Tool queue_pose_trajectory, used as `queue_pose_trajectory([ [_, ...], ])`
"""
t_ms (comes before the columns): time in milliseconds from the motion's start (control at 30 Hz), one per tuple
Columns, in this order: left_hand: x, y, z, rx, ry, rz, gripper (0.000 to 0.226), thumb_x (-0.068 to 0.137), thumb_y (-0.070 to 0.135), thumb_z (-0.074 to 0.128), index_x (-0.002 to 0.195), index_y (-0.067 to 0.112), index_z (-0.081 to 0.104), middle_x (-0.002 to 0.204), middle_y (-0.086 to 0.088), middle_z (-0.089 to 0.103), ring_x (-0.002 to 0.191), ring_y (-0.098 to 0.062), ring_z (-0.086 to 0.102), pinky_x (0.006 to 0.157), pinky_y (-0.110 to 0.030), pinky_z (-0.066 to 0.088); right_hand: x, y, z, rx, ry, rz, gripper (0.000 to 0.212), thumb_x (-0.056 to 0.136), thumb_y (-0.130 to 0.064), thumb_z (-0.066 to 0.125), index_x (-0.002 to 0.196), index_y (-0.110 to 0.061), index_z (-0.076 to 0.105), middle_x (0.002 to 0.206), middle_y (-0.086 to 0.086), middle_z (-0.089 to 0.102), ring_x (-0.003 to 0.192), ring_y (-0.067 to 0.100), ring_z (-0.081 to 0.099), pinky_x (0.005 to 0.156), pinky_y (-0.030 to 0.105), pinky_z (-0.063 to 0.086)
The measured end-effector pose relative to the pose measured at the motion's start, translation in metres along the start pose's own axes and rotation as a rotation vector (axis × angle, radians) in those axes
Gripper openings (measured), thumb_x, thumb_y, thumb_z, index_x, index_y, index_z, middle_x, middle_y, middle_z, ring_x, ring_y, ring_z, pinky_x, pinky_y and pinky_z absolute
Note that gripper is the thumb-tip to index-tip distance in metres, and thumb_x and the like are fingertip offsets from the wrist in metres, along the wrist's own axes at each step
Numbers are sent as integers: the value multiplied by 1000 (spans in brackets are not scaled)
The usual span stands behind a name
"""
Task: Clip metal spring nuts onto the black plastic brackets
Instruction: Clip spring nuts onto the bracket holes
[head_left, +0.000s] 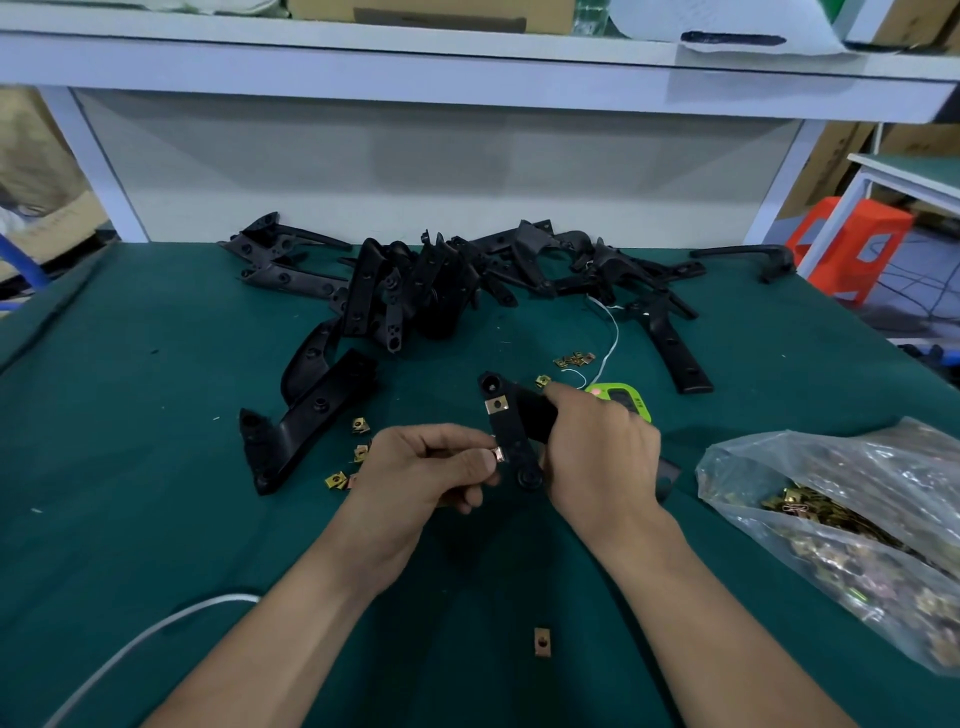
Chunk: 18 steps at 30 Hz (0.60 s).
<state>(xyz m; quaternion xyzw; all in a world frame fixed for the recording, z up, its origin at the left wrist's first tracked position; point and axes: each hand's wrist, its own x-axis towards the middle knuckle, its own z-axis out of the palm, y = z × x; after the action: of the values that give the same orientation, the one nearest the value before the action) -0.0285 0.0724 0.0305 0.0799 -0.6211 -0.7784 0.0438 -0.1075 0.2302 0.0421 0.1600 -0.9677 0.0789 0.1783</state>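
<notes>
L hand (431, 467) is pinching a spring nut (498, 455) btwn thumb and forefinger, pressing it against the left edge of the bracket (511, 434), low on its strip. R hand (597, 447) is gripping that bracket from the right side, fingers wrapped round it, holding it tilted above the green mat (156, 405). One clipped nut (497, 404) is already sitting higher up on the same strip, so this looks like nut no. 2 going on, approx halfway thru this piece. Can't tell if the nut's mouth is straddling the edge yet. Next move is prob calling for a firm sideways push till its hole lines up w/ the bracket's hole, R hand bracing against it. Loose nuts (358, 426) are lying just left of L hand, one stray nut (542, 640) nearer the body, and the plastic bag (857, 525) of more nuts off to the right. Pile of brackets (441, 280) is waiting at the back, well apart.
</notes>
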Motion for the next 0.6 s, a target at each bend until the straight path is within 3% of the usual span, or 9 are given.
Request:
queue_pose_trajectory([
  [133, -1, 1, 0, 28, -26, -34, 15, 85, -2, 74, 77, 10, 79, 70, -14, 68, 52, -14, 56, 51, -21, 48, -1, -4, -1, -32, -30, -15, 35, 69, -1, 62, 90, -29, 58, 56, -9, 29, 72, 24, 60, 50, 32, 22],
  [267, -3, 2, 1, 0, -20, -28, 18, 84, -2, 74, 90, 14, 82, 71, -15, 68, 53, -14, 56, 51, -21, 48, -2, -5, -1, -88, -11, -36, 35, 70, 1, 58, 88, -29, 54, 56, -9, 27, 66, 21, 49, 48, 31, 18],
  [333, -3, 3, 2, -46, -17, -26, 26, 77, 3, 79, 98, 18, 82, 70, -15, 68, 52, -15, 57, 50, -22, 48, -3, -7, -2, -100, -33, -48, 35, 72, -1, 61, 87, -30, 49, 58, -9, 35, 66, 20, 52, 47, 30, 19],
  [433, -4, 4, 1, -85, -30, -41, 41, 64, 15, 84, 104, 19, 78, 68, -14, 68, 50, -15, 57, 48, -22, 48, -5, -10, -2, -80, -70, -86, 34, 75, -9, 66, 85, -29, 40, 73, -7, 61, 73, 20, 65, 48, 30, 19],
  [600, -4, 4, -2, -115, -58, -45, 40, 57, 25, 86, 96, 29, 82, 64, -12, 67, 46, -11, 55, 44, -19, 44, -9, -15, -5, -15, -91, -132, 29, 77, -16, 61, 83, -28, 36, 80, -4, 64, 78, 23, 67, 46, 30, 14],
])
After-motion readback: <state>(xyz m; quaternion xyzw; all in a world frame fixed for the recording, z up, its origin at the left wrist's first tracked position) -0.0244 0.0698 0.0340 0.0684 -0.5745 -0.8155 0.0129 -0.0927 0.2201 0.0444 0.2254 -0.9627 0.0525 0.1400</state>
